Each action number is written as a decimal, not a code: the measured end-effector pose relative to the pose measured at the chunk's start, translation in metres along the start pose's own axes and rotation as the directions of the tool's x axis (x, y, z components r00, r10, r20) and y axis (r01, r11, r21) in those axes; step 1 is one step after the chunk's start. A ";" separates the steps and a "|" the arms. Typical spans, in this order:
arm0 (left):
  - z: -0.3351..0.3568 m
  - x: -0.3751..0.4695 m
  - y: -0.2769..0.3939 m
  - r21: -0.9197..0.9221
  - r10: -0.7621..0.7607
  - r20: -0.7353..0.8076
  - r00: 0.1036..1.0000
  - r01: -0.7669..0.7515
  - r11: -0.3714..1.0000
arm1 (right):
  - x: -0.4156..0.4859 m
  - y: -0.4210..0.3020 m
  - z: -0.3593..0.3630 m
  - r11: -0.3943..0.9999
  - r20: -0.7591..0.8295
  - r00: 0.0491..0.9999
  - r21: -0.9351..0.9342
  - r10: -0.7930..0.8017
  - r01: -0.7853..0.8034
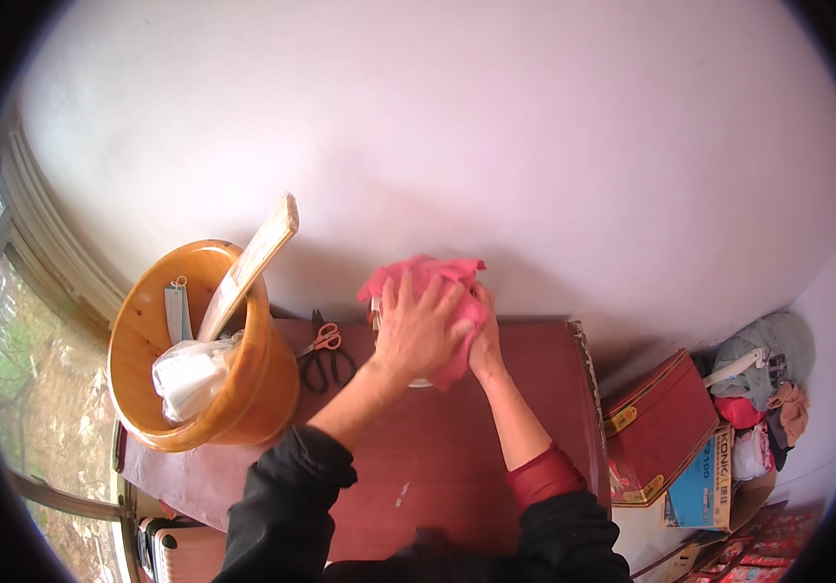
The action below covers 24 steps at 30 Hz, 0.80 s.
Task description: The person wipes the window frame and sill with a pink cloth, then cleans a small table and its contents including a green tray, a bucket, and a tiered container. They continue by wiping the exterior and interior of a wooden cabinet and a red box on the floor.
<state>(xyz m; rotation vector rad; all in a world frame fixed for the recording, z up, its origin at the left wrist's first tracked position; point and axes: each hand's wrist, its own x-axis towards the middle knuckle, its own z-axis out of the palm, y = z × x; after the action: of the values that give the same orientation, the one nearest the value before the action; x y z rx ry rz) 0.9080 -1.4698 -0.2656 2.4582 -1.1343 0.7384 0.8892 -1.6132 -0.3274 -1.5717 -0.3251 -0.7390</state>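
Observation:
A pink cloth (429, 271) lies draped over an object standing at the back of a dark red table (447, 452), close to the wall. Only a pale rim and a bit of the side of that object show. My left hand (418, 324) rests on top of the cloth with its fingers spread, pressing it against the object. At the right side, my right hand (486, 335) is curled around the cloth and the object's edge; part of its fingers is hidden. Two pairs of scissors, one with orange handles (328, 337) and one with black handles (327, 370), lie left of my hands.
On the table's left stands a wooden bucket (283, 379) holding a wooden board (250, 266), a face mask (178, 310) and a white plastic bag (195, 375). Right of the table are a red case (662, 430), a blue cardboard box (699, 484) and piled clothes (761, 364). A window is at left.

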 end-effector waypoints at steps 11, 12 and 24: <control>0.036 -0.055 -0.066 -0.778 -0.807 0.067 0.587 0.538 0.326 | -0.011 -0.011 0.031 0.909 -0.259 0.924 -0.239 0.280 -0.342; 0.045 -0.071 -0.042 -0.897 -0.814 -0.058 0.578 0.327 0.297 | -0.011 -0.011 0.030 0.894 -0.259 0.910 -0.230 0.324 -0.384; 0.119 -0.124 -0.019 -0.671 -0.721 -0.282 0.633 0.407 0.620 | -0.008 -0.015 0.018 0.906 -0.126 0.945 -0.268 0.303 -0.326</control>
<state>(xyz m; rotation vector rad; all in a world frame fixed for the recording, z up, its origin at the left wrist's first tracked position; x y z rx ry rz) 0.8921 -1.4425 -0.4352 1.7558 -0.2006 0.6775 0.8788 -1.5915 -0.3202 -1.8063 0.1041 -0.6121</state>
